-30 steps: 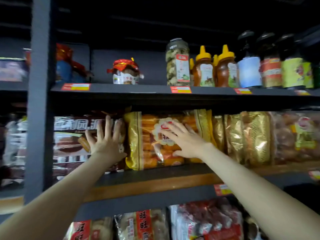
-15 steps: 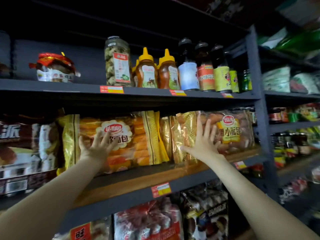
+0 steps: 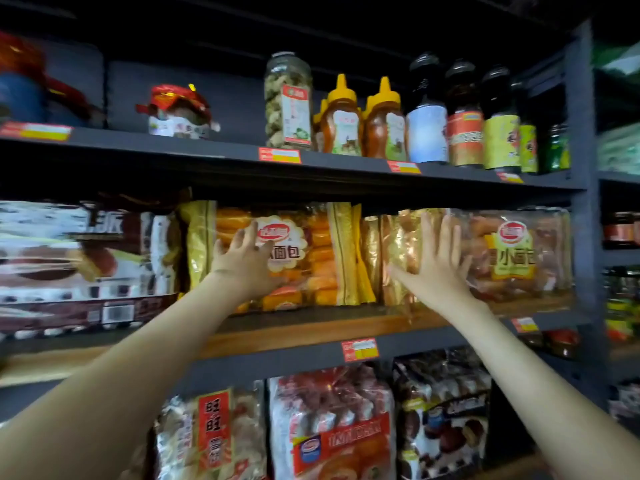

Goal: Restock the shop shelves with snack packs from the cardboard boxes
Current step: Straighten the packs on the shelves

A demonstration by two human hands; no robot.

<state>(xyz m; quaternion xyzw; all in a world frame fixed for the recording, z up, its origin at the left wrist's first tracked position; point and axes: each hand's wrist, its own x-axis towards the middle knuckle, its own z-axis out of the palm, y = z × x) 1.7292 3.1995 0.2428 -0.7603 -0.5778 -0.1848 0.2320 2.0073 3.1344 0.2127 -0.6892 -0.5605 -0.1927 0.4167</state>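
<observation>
On the middle shelf a gold-edged bread pack with orange rolls stands upright. My left hand lies flat against its front, fingers straight. To its right stand narrow gold packs edge-on and a clear pack of small breads. My right hand presses with spread fingers where the gold packs meet the clear pack. Neither hand grips anything. No cardboard box is in view.
A brown-and-white boxed snack fills the shelf's left end. Jars, honey bottles and dark sauce bottles line the shelf above. Snack bags stand on the shelf below. A grey upright post bounds the right side.
My left hand has moved from the brown box to the orange bread pack. My right hand has moved right, from that pack to the gold and clear packs. The view has swung right.
</observation>
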